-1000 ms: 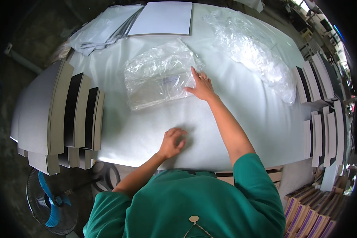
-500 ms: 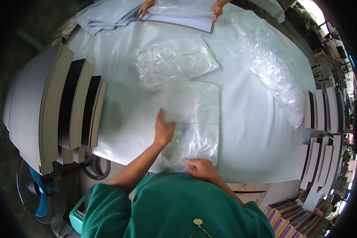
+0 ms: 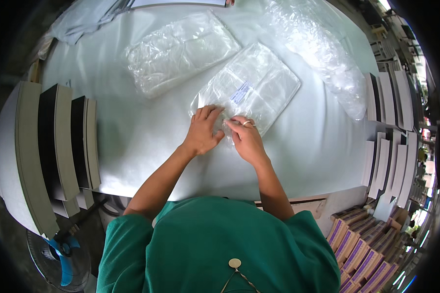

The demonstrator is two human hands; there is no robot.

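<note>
Although it sits askew to the near edge of the worktop [image 3: 127,141], the clear plastic bag [image 3: 269,83] lies flat, approx. mid-surface, a little twd. the R edge. Small white-and-blue label [image 3: 241,93] shows on it, twd. its L half.

L hand [image 3: 204,132]: palm down, fingertips resting on the bag's near-L side; thumb spread apart from fingers, grip not closed. R hand [image 3: 247,141]: wears a ring [image 3: 248,124]; index & thumb tips close tog. at same side of bag, just beside L hand. Whether plastic is pinched betw. them, cannot tell.

Second bag [image 3: 181,56]: clear, wrinkled, flat; lies L of the first & nearer the far edge, just beside it. Whether the two touch, cannot tell. Plastic heap [image 3: 318,49]: loose, shiny, runs from far edge down along R edge.

Far-L corner: crumpled grey sheets [image 3: 83,22]. Far edge: pale board [image 3: 178,2], partly out of frame, w/ another person's fingertip [image 3: 230,2] at its R end. L edge: thick slabs [image 3: 32,161], grey & black, in tiers. R edge: similar slabs, white & black, also tiered.

Off near-L corner, below worktop: fan [image 3: 66,267], blue blades. Off near-R corner: brown cartons [image 3: 359,254], purple-striped, in rows.
</note>
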